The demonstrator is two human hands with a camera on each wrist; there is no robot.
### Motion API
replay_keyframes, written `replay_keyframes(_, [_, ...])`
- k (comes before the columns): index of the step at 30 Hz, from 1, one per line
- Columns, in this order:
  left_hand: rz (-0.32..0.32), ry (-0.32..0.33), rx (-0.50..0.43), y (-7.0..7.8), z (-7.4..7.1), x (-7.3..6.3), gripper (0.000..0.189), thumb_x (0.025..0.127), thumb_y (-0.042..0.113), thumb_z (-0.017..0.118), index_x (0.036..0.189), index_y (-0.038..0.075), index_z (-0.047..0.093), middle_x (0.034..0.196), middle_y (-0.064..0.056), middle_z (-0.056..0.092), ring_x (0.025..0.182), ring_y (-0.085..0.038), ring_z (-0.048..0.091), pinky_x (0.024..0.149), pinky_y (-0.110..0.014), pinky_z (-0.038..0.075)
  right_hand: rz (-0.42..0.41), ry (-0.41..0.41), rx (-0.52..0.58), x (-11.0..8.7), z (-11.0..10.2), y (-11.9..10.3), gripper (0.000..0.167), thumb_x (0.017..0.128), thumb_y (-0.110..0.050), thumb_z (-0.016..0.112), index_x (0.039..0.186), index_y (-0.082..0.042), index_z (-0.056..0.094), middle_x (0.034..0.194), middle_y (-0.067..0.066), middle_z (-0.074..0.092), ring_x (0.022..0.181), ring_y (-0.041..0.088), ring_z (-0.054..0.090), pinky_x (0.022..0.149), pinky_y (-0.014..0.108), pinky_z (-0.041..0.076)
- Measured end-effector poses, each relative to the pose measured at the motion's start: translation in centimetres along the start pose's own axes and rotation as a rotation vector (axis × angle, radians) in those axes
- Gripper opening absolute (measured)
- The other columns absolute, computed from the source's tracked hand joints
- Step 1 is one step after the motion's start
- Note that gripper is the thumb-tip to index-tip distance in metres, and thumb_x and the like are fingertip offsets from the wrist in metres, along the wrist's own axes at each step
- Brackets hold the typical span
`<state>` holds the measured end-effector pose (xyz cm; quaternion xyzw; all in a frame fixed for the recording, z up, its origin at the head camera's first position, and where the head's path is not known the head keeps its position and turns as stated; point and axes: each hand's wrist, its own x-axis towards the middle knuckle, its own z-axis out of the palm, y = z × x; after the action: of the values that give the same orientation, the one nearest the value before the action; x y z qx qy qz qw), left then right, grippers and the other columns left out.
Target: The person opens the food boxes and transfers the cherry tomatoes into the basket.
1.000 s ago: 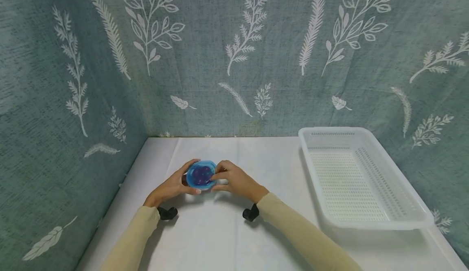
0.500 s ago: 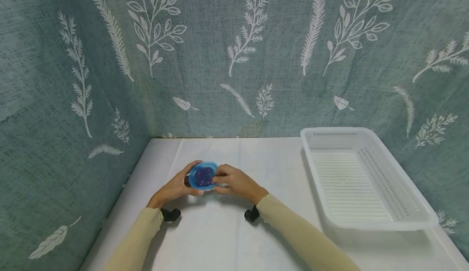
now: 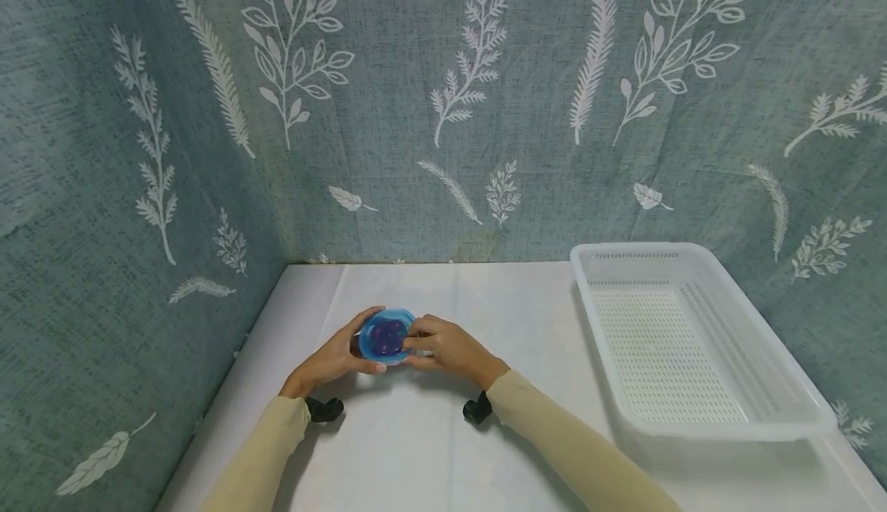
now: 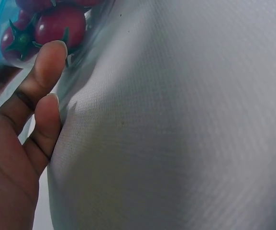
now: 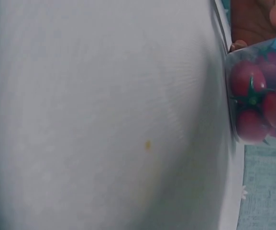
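Backdrop: grey-green cloth (image 3: pixel 388 112) printed with white leaves, behind a white-covered table (image 3: pixel 513 289).
Left hand: the left hand (image 3: pixel 336 356) curves round the tub's left side, thumb near the viewer, fingers beyond.
Tub: clear tub (image 5: pixel 248 55) of dark red tomatoes (image 5: pixel 245 74), between the two hands, left of the table's centre.
Lid: see-through blue lid (image 3: pixel 388 336), on top; whether its edge is loose, I cannot tell.
Right hand: fingers of the right hand (image 3: pixel 450 349) are bent and pinch the lid's right edge.
Basket: white, slotted basket (image 3: pixel 672 350), well apart at far right.
Handling the lid: best, I judge, with a steady, light left grip and even right-hand pressure, tub kept level.
Since half a second ago: almost nothing; both hands stay put, and the whole head view sits slightly lower.
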<state>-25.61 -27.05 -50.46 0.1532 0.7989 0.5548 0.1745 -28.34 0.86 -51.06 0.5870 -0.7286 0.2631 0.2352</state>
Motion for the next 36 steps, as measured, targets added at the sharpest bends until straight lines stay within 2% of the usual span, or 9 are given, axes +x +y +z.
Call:
replay_keyframes(9, [-0.001, -0.004, -0.008, 0.08, 0.02, -0.17, 0.108, 0.082, 0.021, 0.089, 0.164, 0.03, 0.02, 0.16, -0.014, 0.032, 0.133, -0.037, 0.048, 0.1, -0.046, 0.046, 0.001, 0.002, 0.017, 0.06, 0.04, -0.1, 0.019, 0.091, -0.023, 0.081, 0.106, -0.01, 0.08, 0.11, 0.001, 0.063, 0.094, 0.009, 0.056, 0.082, 0.015, 0.047])
replay_keyframes(25, [-0.009, -0.004, -0.025, 0.27, 0.02, -0.21, 0.107, 0.081, 0.02, 0.09, 0.163, 0.036, 0.022, 0.16, -0.014, 0.031, 0.134, -0.038, 0.047, 0.1, -0.047, 0.047, 0.077, -0.016, 0.089, 0.19, -0.18, -0.34, 0.021, 0.088, -0.017, 0.084, 0.106, -0.008, 0.08, 0.111, 0.002, 0.064, 0.098, 0.011, 0.057, 0.085, 0.017, 0.047])
replay_keyframes(33, [0.009, -0.013, -0.017, -0.04, 0.0, -0.07, 0.109, 0.083, 0.019, 0.088, 0.165, 0.027, 0.017, 0.16, -0.015, 0.031, 0.136, -0.038, 0.046, 0.1, -0.047, 0.047, 0.094, -0.034, 0.09, 0.16, -0.11, -0.37, 0.021, 0.089, -0.018, 0.083, 0.108, -0.009, 0.08, 0.115, 0.002, 0.068, 0.099, 0.012, 0.059, 0.087, 0.018, 0.048])
replay_keyframes(36, [0.006, -0.006, -0.016, 0.04, 0.05, -0.11, 0.109, 0.082, 0.019, 0.089, 0.165, 0.028, 0.019, 0.159, -0.015, 0.033, 0.135, -0.038, 0.047, 0.1, -0.047, 0.047, 0.096, -0.034, 0.096, 0.15, -0.13, -0.43, 0.021, 0.089, -0.016, 0.083, 0.108, -0.009, 0.08, 0.115, 0.002, 0.068, 0.099, 0.012, 0.058, 0.086, 0.019, 0.048])
